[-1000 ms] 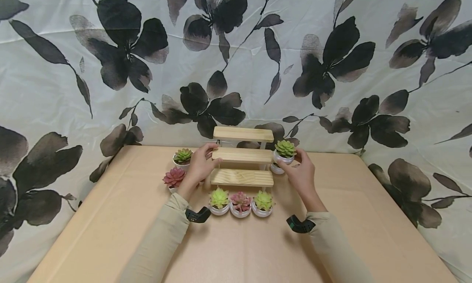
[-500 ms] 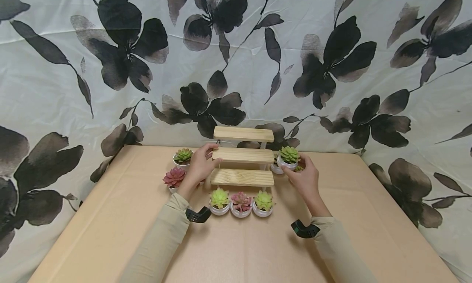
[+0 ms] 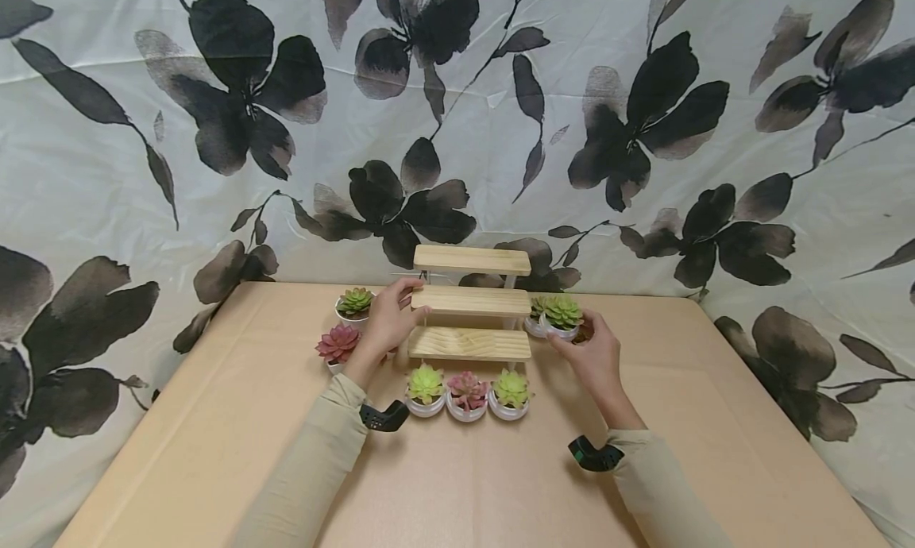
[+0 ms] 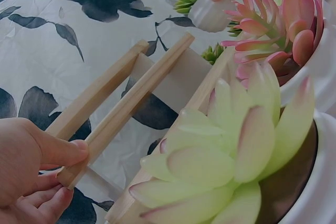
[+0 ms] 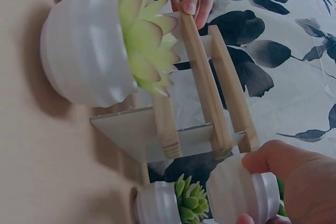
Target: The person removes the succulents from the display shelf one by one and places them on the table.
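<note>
A three-tier wooden plant stand point(image 3: 469, 344) stands at the table's back. My left hand point(image 3: 389, 319) pinches the left end of its middle board point(image 4: 137, 107) between thumb and fingers. My right hand point(image 3: 593, 359) grips the white pot point(image 5: 239, 190) of a green succulent point(image 3: 562, 313), right of the stand. Another green potted succulent point(image 5: 191, 200) stands close beside it, partly hidden in the head view. In front of the stand, a pink potted succulent point(image 3: 468, 391) sits between two light green ones, the left point(image 3: 425, 385) and the right point(image 3: 511, 389).
Left of the stand, a green potted succulent point(image 3: 354, 303) and a dark pink one point(image 3: 338, 344) sit beside my left forearm. A floral cloth point(image 3: 515, 95) hangs behind the table point(image 3: 472, 484). Each wrist bears a black camera, such as the right one point(image 3: 596, 454).
My right hand has carried the green succulent right and slightly down, away from the end of the middle board. My left hand keeps its place on that board.
</note>
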`<state>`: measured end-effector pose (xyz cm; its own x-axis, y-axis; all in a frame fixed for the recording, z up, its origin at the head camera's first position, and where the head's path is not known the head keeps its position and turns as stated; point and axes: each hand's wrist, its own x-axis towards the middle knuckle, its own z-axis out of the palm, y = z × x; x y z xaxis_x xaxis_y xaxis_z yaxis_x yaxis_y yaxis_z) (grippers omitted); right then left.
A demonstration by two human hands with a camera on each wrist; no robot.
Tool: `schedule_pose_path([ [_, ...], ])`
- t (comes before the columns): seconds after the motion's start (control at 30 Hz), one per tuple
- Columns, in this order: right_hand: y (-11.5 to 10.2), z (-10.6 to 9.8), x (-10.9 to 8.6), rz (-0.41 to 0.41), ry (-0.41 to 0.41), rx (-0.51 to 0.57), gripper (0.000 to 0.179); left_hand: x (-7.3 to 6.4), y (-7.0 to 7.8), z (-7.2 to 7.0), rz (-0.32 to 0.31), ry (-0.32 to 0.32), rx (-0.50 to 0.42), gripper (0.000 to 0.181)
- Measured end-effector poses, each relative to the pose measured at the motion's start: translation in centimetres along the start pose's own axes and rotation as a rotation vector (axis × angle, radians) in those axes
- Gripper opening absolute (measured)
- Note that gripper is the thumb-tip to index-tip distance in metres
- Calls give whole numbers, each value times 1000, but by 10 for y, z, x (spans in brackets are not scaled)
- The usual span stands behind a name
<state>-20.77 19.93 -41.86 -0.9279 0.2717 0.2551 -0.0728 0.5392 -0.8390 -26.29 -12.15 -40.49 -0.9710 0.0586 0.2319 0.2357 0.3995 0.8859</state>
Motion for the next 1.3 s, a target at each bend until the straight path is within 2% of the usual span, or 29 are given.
schedule_pose_path([
  [0.47,14,0,-10,11,-20,-28,69,-1,-1,-1,1,-13,2,43],
  [0.83,16,-1,-24,22,-48,-115,70,-3,1,-2,17,-5,19,43],
  [1.1,23,1,-35,-61,-31,-140,69,-4,1,-2,1,-11,20,43],
  [1.3,29,0,-38,-5,-120,-140,67,-3,0,-3,1,-15,13,43],
])
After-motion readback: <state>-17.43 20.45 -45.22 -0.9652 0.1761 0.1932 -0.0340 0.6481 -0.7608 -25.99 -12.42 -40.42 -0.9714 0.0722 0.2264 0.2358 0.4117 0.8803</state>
